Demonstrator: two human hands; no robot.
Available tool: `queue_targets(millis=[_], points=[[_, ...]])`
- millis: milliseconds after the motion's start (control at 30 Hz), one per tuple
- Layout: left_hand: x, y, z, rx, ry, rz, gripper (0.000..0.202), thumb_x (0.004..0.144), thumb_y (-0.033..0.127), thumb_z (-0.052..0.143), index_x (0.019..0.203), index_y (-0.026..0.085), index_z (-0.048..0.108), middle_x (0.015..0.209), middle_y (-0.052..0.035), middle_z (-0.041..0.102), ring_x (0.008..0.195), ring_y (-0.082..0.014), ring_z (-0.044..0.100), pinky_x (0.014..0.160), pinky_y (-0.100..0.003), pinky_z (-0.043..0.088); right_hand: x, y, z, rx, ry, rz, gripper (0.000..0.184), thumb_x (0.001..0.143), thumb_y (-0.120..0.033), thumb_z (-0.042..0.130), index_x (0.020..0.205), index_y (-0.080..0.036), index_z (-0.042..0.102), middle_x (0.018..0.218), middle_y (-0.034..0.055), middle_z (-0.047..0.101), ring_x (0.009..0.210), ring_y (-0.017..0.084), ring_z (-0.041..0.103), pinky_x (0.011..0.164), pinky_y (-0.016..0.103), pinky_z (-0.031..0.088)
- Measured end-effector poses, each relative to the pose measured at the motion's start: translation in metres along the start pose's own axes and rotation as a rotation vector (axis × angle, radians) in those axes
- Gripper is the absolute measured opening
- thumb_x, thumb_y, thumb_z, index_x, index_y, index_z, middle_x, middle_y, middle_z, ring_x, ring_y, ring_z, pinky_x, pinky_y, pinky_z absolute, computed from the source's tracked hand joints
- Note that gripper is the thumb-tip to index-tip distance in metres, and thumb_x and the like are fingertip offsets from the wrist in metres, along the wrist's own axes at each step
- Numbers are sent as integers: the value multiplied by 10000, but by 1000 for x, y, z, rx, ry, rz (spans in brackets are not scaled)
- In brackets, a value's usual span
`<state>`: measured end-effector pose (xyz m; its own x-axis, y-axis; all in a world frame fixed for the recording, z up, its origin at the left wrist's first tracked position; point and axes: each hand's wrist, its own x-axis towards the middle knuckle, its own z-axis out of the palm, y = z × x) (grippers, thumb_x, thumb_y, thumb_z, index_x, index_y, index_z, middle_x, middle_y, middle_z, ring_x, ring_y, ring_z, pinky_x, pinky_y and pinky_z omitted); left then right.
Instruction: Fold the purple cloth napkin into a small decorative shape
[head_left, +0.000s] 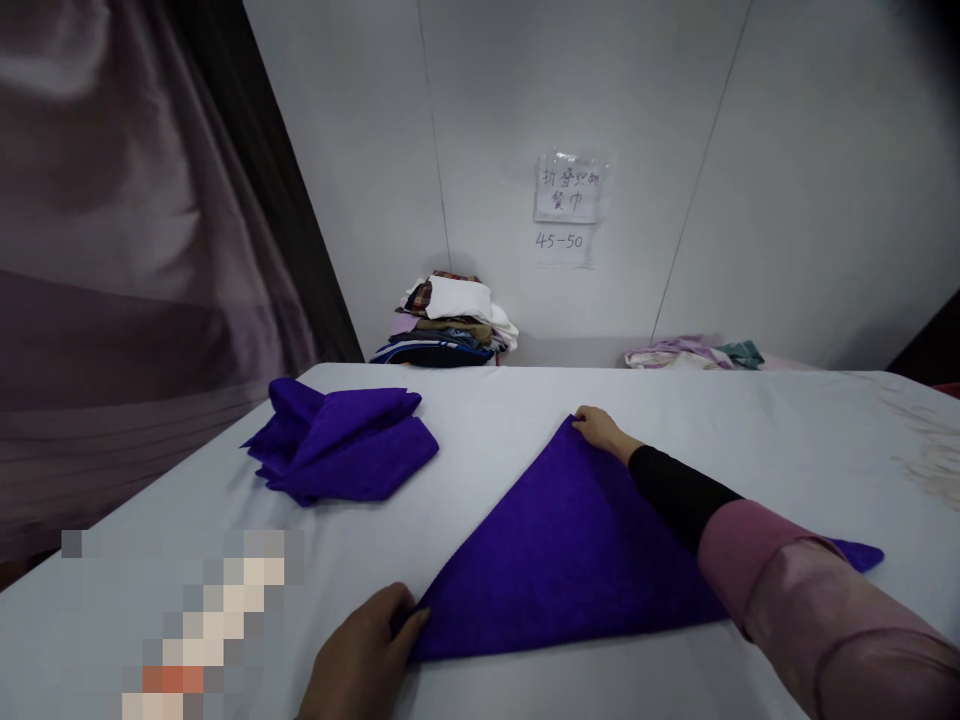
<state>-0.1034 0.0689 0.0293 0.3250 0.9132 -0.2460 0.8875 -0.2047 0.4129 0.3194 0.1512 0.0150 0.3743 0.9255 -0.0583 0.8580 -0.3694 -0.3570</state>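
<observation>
A purple cloth napkin (540,560) lies on the white-covered table (480,690), folded into a large triangle with its long edge toward me. My left hand (367,645) pinches its near left corner between thumb and fingers. At the far tip, my right hand (598,430) grips the upper corner. My right forearm crosses over the triangle and hides part of its right side; the right corner shows beyond the sleeve. Several loosely crumpled purple napkins (352,445) rest in a heap at the far left, apart from both hands.
Behind the table's far edge is a stack of folded clothes (450,325), with more fabric (686,352) to its right. Handwritten paper signs (568,190) are fixed to the pale wall. A curtain (135,250) hangs at left. A pixelated patch covers the lower left.
</observation>
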Motion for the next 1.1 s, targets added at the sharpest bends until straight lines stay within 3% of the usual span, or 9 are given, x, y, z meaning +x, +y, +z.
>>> queue_targets(millis=[167, 367, 600, 700, 767, 833, 933, 1000, 1100], points=[[2, 1, 1, -125, 77, 3, 246, 828, 441, 404, 718, 245, 503, 683, 36, 619, 656, -158, 569, 619, -260, 381, 8, 1, -1, 28, 82, 11, 303, 886, -329, 522, 1144, -170, 528, 1145, 73, 553, 952, 191, 572, 799, 398, 491], [4, -4, -1, -236, 137, -18, 303, 790, 515, 418, 934, 267, 516, 662, 56, 614, 610, -163, 576, 595, -262, 402, 5, 3, 6, 23, 78, 32, 288, 888, -345, 516, 1113, -167, 547, 1122, 68, 570, 950, 188, 575, 814, 405, 480], [3, -4, -4, -225, 189, -26, 354, 787, 555, 402, 925, 258, 537, 617, 55, 595, 559, -161, 565, 554, -263, 403, -6, 0, -6, 3, 103, -12, 444, 819, -210, 551, 1246, -106, 488, 1141, 158, 604, 1041, 251, 560, 863, 334, 419], [2, -2, -5, -199, 170, -29, 340, 808, 527, 393, 947, 254, 542, 632, 50, 604, 577, -162, 575, 561, -264, 403, -31, -11, -6, -10, 119, -140, 468, 831, -204, 519, 1281, -92, 458, 1268, 179, 515, 1169, 269, 466, 966, 383, 345], [1, -2, -6, -176, 156, -35, 340, 817, 512, 389, 973, 251, 543, 648, 45, 614, 595, -163, 582, 570, -266, 402, -60, -21, 2, -5, 98, -266, 459, 848, -257, 509, 1290, -141, 463, 1336, 133, 467, 1240, 247, 394, 1023, 383, 286], [1, -2, -6, -148, 151, -30, 331, 828, 491, 381, 980, 248, 546, 659, 39, 623, 610, -165, 587, 581, -268, 398, -97, -29, 16, 12, 30, -415, 466, 854, -350, 511, 1297, -210, 465, 1374, 79, 439, 1274, 222, 356, 1049, 382, 260], [0, -1, -5, -91, 136, -18, 288, 850, 443, 364, 945, 248, 555, 677, 26, 636, 650, -169, 599, 591, -268, 384, -147, -36, 32, 38, -155, -675, 574, 876, -495, 434, 1383, -243, 345, 1469, 85, 276, 1352, 251, 198, 1083, 476, 139], [0, -1, -5, -47, 119, -27, 260, 858, 418, 362, 905, 251, 556, 700, 18, 645, 681, -172, 605, 592, -266, 371, -170, -38, 34, 23, -231, -701, 592, 886, -539, 376, 1398, -248, 314, 1492, 94, 201, 1368, 261, 130, 1086, 502, 73], [1, 0, -4, -14, 109, -25, 241, 865, 404, 362, 881, 251, 548, 727, 12, 653, 703, -172, 608, 590, -263, 358, -188, -44, 27, 10, -217, -638, 617, 887, -568, 342, 1405, -237, 299, 1501, 108, 148, 1373, 274, 79, 1081, 517, 35]])
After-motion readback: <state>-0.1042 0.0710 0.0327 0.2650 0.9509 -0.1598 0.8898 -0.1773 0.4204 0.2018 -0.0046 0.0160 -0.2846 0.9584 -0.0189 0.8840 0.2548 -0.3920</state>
